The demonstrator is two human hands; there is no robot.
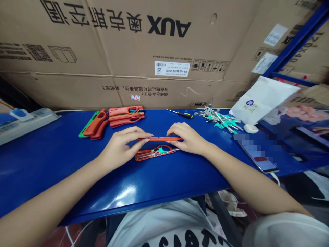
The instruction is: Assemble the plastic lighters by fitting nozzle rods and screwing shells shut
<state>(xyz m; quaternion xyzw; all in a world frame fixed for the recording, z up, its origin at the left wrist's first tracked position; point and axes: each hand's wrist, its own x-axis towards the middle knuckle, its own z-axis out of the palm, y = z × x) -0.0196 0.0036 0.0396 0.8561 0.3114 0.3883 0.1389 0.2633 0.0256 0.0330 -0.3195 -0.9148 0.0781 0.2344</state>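
Between my two hands I hold a thin orange lighter casing half point(163, 138), seen edge-on above the table. My left hand point(125, 144) pinches its left end between thumb and fingers. At the right end, my right hand point(185, 137) has its fingers closed on the same piece. Just below lies an open orange lighter half point(144, 156) with a clear fuel tube, a green trigger part and a metal rod inside. Part of that rod runs under my right hand. Behind my hands rests a screwdriver point(184, 115) with a black and yellow handle.
Several orange lighter bodies point(125, 116) and a green one point(87, 127) lie at the back left. Green trigger parts with rods point(223, 120) are heaped at right, near a phone point(257, 154) and white bag point(262, 97). A power strip point(33, 124) sits far left; cardboard point(115, 51) walls the back.
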